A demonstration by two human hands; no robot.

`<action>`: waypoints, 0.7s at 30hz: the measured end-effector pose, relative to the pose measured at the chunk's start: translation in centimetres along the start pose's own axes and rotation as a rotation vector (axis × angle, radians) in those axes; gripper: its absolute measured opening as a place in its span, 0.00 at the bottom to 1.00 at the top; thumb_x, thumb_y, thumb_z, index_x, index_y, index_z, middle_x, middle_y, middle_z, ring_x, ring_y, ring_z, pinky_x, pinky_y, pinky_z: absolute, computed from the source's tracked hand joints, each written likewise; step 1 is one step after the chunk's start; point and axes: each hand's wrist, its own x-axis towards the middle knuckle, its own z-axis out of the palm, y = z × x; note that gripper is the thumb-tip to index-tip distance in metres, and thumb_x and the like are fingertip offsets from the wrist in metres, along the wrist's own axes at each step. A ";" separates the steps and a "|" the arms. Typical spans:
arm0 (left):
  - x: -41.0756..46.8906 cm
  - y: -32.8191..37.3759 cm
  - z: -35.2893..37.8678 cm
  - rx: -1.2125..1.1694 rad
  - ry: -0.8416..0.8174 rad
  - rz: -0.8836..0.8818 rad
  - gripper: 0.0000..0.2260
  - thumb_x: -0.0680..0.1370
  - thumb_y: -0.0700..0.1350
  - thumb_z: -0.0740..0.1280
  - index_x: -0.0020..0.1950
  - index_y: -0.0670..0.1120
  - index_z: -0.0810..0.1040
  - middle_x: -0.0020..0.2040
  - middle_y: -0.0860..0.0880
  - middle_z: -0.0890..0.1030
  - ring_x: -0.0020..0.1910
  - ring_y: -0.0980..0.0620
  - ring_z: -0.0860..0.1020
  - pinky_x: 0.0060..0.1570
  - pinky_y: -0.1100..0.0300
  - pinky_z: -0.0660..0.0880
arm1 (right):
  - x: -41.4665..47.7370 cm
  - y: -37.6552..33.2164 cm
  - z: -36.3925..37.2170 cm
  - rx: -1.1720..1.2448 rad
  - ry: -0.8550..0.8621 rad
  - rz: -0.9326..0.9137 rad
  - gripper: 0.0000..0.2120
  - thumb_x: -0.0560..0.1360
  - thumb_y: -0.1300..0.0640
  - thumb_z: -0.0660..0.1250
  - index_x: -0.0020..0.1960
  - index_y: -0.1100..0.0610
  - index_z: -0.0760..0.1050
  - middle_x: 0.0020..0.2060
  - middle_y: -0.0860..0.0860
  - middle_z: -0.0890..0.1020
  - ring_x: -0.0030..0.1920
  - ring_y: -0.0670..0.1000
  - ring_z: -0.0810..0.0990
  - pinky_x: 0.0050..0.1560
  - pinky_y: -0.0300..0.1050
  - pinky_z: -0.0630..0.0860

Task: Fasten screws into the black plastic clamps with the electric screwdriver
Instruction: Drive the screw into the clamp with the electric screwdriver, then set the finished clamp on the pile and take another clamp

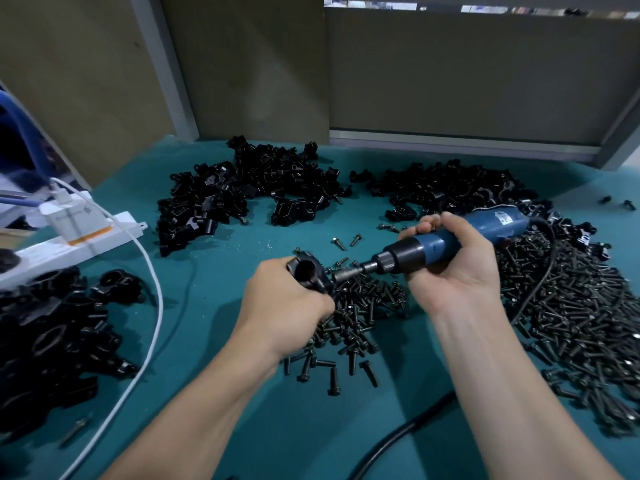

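Grip first: the left hand (287, 301) is wrapping its fingers round one black plastic ring-shaped clamp (307, 271), holding it just above the teal table mat (214, 341) with the round bore facing the camera. The right hand (453, 271) is curling tight around the blue-bodied electric screwdriver (446, 242), and its steel socket bit (349, 273) is pressing sideways against the clamp's ear. A screw is probably sitting in there, though the socket is hiding it, so this fastening looks under way, not finished.

Right beneath the hands a heap of loose dark flanged screws (363, 306) is waiting, with a far bigger heap (581, 306) spreading to the right. Mounds of bare black clamps (263, 181) are lying at the back, apparently unscrewed. The stack (52, 327) at near left may be finished pieces, but it is too blurred to confirm. Plenty is remaining.
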 end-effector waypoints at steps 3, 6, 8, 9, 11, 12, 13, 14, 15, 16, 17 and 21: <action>0.3 -0.1 -1.4 -0.175 0.103 -0.010 0.09 0.57 0.39 0.70 0.29 0.50 0.73 0.25 0.58 0.70 0.28 0.57 0.68 0.36 0.56 0.66 | 0.1 -0.1 -0.2 -0.123 0.116 -0.022 0.15 0.77 0.67 0.67 0.61 0.59 0.70 0.36 0.55 0.78 0.35 0.53 0.79 0.46 0.49 0.83; 0.0 0.2 -2.1 -0.300 0.139 0.013 0.14 0.61 0.49 0.71 0.46 0.55 0.82 0.32 0.58 0.76 0.37 0.53 0.73 0.44 0.53 0.71 | 0.1 0.2 0.0 -0.297 0.182 -0.018 0.15 0.78 0.66 0.65 0.63 0.59 0.69 0.49 0.60 0.78 0.45 0.56 0.83 0.55 0.57 0.84; -0.5 0.6 -2.2 -0.426 0.077 0.052 0.13 0.68 0.56 0.67 0.50 0.57 0.83 0.36 0.53 0.73 0.36 0.53 0.70 0.41 0.55 0.68 | 0.0 0.6 0.1 -0.479 0.223 -0.038 0.11 0.78 0.67 0.67 0.58 0.58 0.70 0.54 0.62 0.79 0.52 0.60 0.85 0.56 0.60 0.83; -0.6 0.6 -2.2 -0.448 0.062 0.063 0.12 0.74 0.59 0.64 0.50 0.58 0.84 0.38 0.51 0.73 0.36 0.54 0.70 0.41 0.57 0.67 | -0.1 0.8 0.1 -0.590 0.234 -0.054 0.10 0.79 0.66 0.69 0.55 0.58 0.70 0.55 0.62 0.80 0.53 0.60 0.85 0.55 0.59 0.83; -0.8 0.4 -2.3 -0.421 0.070 0.064 0.20 0.85 0.61 0.55 0.49 0.58 0.86 0.40 0.50 0.75 0.35 0.58 0.72 0.41 0.61 0.68 | -0.2 1.4 -0.2 -0.802 0.256 -0.092 0.10 0.78 0.61 0.73 0.53 0.57 0.71 0.52 0.60 0.83 0.50 0.58 0.87 0.52 0.55 0.85; -0.7 0.3 -2.3 -0.408 0.079 0.057 0.23 0.87 0.60 0.53 0.47 0.57 0.86 0.41 0.51 0.77 0.34 0.60 0.73 0.41 0.63 0.69 | -0.2 1.7 -0.5 -0.907 0.281 -0.114 0.11 0.76 0.57 0.75 0.52 0.57 0.73 0.51 0.60 0.84 0.48 0.57 0.87 0.51 0.55 0.85; -0.6 0.2 -2.2 -0.416 0.088 0.045 0.24 0.87 0.58 0.53 0.46 0.57 0.87 0.41 0.51 0.78 0.32 0.61 0.73 0.39 0.66 0.70 | -0.3 1.9 -0.8 -1.012 0.321 -0.140 0.14 0.73 0.53 0.76 0.51 0.57 0.76 0.50 0.59 0.85 0.47 0.58 0.87 0.51 0.57 0.85; -0.5 0.1 -2.3 -0.432 0.097 0.035 0.23 0.87 0.57 0.54 0.46 0.56 0.87 0.41 0.50 0.78 0.32 0.61 0.73 0.36 0.67 0.70 | -0.4 2.1 -0.9 -1.109 0.367 -0.168 0.16 0.69 0.48 0.77 0.50 0.57 0.78 0.48 0.58 0.86 0.47 0.59 0.87 0.52 0.57 0.84; -0.4 0.2 -2.4 -0.453 0.109 0.024 0.21 0.86 0.57 0.57 0.45 0.56 0.87 0.42 0.50 0.79 0.32 0.61 0.74 0.35 0.68 0.70 | -0.5 2.2 -1.0 -1.183 0.408 -0.202 0.18 0.66 0.45 0.76 0.49 0.56 0.79 0.47 0.56 0.86 0.46 0.58 0.85 0.50 0.56 0.84; -0.2 0.2 -2.5 -0.470 0.121 0.018 0.17 0.82 0.58 0.60 0.45 0.56 0.87 0.42 0.50 0.80 0.33 0.60 0.75 0.35 0.67 0.71 | -0.7 2.3 -0.9 -1.234 0.435 -0.240 0.19 0.64 0.43 0.74 0.47 0.54 0.80 0.44 0.54 0.85 0.42 0.56 0.83 0.45 0.53 0.82; 0.0 0.1 -2.7 -0.473 0.134 0.012 0.15 0.77 0.59 0.62 0.44 0.57 0.87 0.42 0.52 0.81 0.36 0.59 0.76 0.38 0.65 0.72 | -1.0 2.4 -0.7 -1.265 0.450 -0.275 0.20 0.62 0.41 0.73 0.46 0.54 0.80 0.41 0.53 0.84 0.39 0.54 0.81 0.42 0.52 0.79; 1.0 -0.7 -3.1 -0.466 0.187 -0.046 0.11 0.72 0.58 0.64 0.45 0.61 0.86 0.42 0.63 0.84 0.51 0.56 0.80 0.56 0.55 0.75 | -1.5 2.6 -0.9 -1.435 0.400 -0.358 0.19 0.64 0.38 0.70 0.45 0.52 0.79 0.35 0.50 0.82 0.32 0.52 0.77 0.32 0.45 0.71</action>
